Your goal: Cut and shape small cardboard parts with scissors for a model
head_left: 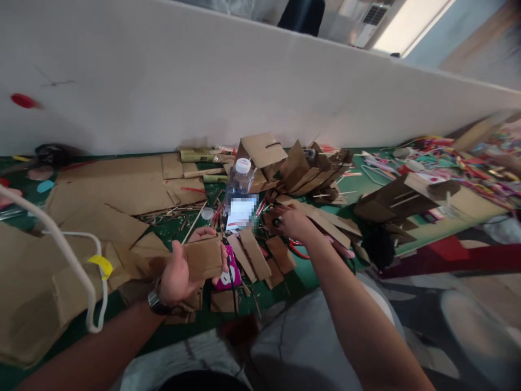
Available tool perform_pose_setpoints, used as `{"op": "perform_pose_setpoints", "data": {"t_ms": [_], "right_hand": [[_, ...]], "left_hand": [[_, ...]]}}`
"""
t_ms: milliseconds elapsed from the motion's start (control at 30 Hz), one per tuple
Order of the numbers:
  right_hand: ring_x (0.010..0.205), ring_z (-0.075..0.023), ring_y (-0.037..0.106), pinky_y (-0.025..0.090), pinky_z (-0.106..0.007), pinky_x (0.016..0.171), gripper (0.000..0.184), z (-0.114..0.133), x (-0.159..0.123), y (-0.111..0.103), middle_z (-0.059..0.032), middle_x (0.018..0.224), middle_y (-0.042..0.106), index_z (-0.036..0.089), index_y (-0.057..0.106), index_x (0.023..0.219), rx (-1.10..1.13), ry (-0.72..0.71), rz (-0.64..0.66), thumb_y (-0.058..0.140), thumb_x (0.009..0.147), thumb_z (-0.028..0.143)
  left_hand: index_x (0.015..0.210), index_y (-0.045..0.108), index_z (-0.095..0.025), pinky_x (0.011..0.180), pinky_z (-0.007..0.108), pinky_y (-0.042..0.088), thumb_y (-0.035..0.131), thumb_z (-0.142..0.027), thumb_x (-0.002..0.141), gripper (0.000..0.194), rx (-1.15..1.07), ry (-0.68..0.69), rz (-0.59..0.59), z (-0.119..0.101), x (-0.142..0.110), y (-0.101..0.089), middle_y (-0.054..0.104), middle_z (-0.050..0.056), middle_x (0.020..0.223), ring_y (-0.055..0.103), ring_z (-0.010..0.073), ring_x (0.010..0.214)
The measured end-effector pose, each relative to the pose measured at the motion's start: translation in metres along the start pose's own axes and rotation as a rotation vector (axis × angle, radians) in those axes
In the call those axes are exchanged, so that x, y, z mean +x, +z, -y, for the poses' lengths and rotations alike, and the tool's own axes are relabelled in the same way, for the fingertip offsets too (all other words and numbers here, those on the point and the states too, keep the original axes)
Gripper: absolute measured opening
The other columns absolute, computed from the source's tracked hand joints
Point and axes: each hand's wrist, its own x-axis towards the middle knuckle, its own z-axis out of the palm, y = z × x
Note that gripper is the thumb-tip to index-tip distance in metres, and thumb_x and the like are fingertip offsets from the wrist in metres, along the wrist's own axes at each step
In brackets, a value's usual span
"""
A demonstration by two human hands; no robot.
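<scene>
A small rectangular piece of cardboard (203, 259) rests in my left hand (176, 276), its thumb on the near side and fingertips curled round the far edge. Just beyond, my right hand (292, 221) reaches down among cardboard scraps, fingers bent. What they grip, if anything, is hidden; a small dark round thing shows at the fingers. Between the hands lie cut cardboard strips (255, 254) and a purple box (228, 270). A lit phone screen (241, 213), partly blurred out, leans near a clear bottle with a white cap (243, 166).
Large cardboard sheets (118, 184) cover the left of the green table, with a white cable (69, 244) across them. Folded cardboard shapes (303, 171) and a cardboard box (402, 195) stand to the right. A pale partition (183, 76) rises behind. Colourful craft materials (443, 163) pile up far right.
</scene>
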Motion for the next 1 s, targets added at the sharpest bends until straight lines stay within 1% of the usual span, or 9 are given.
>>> {"op": "perform_pose_setpoints", "data": {"t_ms": [133, 267, 467, 600, 667, 733, 800, 900, 1000], "right_hand": [[0.124, -0.0306, 0.066, 0.042, -0.044, 0.115, 0.044, -0.003, 0.005, -0.001, -0.0168, 0.128, 0.077, 0.013, 0.078, 0.123, 0.008, 0.001, -0.039, 0.06, 0.084, 0.006], [0.119, -0.0294, 0.062, 0.043, -0.04, 0.111, 0.038, -0.002, 0.002, -0.012, -0.0159, 0.123, 0.075, 0.012, 0.079, 0.115, 0.043, 0.028, -0.179, 0.057, 0.084, 0.006], [0.121, -0.0337, 0.056, 0.044, -0.044, 0.11, 0.033, -0.001, 0.002, -0.022, -0.017, 0.124, 0.069, 0.015, 0.074, 0.123, 0.073, 0.129, -0.517, 0.06, 0.094, 0.017], [0.127, -0.0366, 0.056, 0.045, -0.048, 0.111, 0.047, -0.006, -0.008, -0.033, -0.0195, 0.136, 0.065, 0.015, 0.064, 0.14, 0.102, 0.2, -0.623, 0.065, 0.094, 0.025], [0.117, -0.0339, 0.063, 0.05, -0.044, 0.103, 0.039, -0.014, -0.023, -0.038, -0.0178, 0.123, 0.071, 0.014, 0.069, 0.13, 0.129, 0.221, -0.511, 0.065, 0.094, 0.028], [0.095, -0.027, 0.069, 0.054, -0.036, 0.087, 0.027, -0.025, -0.044, -0.04, -0.0105, 0.1, 0.076, 0.017, 0.075, 0.115, 0.19, 0.242, -0.234, 0.068, 0.092, 0.029], [0.088, -0.023, 0.072, 0.053, -0.03, 0.078, 0.025, -0.033, -0.064, -0.035, -0.0061, 0.097, 0.078, 0.021, 0.077, 0.111, 0.237, 0.253, -0.018, 0.073, 0.087, 0.028], [0.095, -0.0253, 0.075, 0.053, -0.03, 0.078, 0.046, -0.033, -0.083, -0.021, -0.0093, 0.111, 0.081, 0.022, 0.075, 0.124, 0.201, 0.319, 0.027, 0.082, 0.079, 0.026], [0.111, -0.0297, 0.074, 0.053, -0.031, 0.088, 0.059, -0.019, -0.083, -0.008, -0.0136, 0.127, 0.077, 0.02, 0.069, 0.136, 0.129, 0.325, 0.079, 0.081, 0.078, 0.017]], "left_hand": [[0.121, 0.063, -0.027, 0.05, 0.03, 0.055, 0.07, -0.088, 0.075, 0.077, -0.034, -0.014, -0.017, -0.002, 0.004, -0.004, 0.074, 0.01, 0.099, 0.074, 0.0276, 0.078], [0.125, 0.063, -0.025, 0.05, 0.029, 0.055, 0.069, -0.085, 0.078, 0.076, -0.034, 0.008, -0.005, -0.001, 0.006, -0.007, 0.074, 0.01, 0.097, 0.075, 0.0293, 0.083], [0.12, 0.063, -0.025, 0.051, 0.031, 0.057, 0.072, -0.081, 0.079, 0.07, -0.034, 0.025, 0.026, 0.001, 0.004, -0.006, 0.075, 0.009, 0.099, 0.075, 0.0287, 0.08], [0.119, 0.063, -0.024, 0.051, 0.031, 0.058, 0.072, -0.081, 0.08, 0.07, -0.031, 0.047, 0.043, 0.003, 0.003, -0.005, 0.075, 0.01, 0.098, 0.076, 0.0294, 0.08], [0.119, 0.062, -0.023, 0.05, 0.032, 0.058, 0.071, -0.08, 0.082, 0.069, -0.02, 0.054, 0.044, 0.004, 0.003, -0.005, 0.074, 0.011, 0.098, 0.076, 0.0303, 0.08], [0.119, 0.061, -0.023, 0.051, 0.033, 0.059, 0.072, -0.072, 0.086, 0.06, -0.004, 0.053, 0.039, 0.005, 0.003, -0.006, 0.074, 0.011, 0.098, 0.076, 0.0303, 0.08], [0.12, 0.06, -0.023, 0.053, 0.032, 0.059, 0.076, -0.054, 0.088, 0.047, 0.031, 0.06, 0.027, 0.005, 0.003, -0.007, 0.074, 0.01, 0.1, 0.076, 0.0293, 0.082], [0.12, 0.059, -0.023, 0.055, 0.032, 0.061, 0.077, -0.028, 0.084, 0.04, 0.08, 0.079, -0.022, 0.006, 0.003, -0.008, 0.074, 0.008, 0.102, 0.076, 0.0283, 0.085], [0.119, 0.061, -0.021, 0.056, 0.034, 0.062, 0.077, -0.024, 0.084, 0.038, 0.097, 0.073, -0.109, 0.008, 0.003, -0.009, 0.076, 0.009, 0.104, 0.076, 0.0285, 0.086]]}}
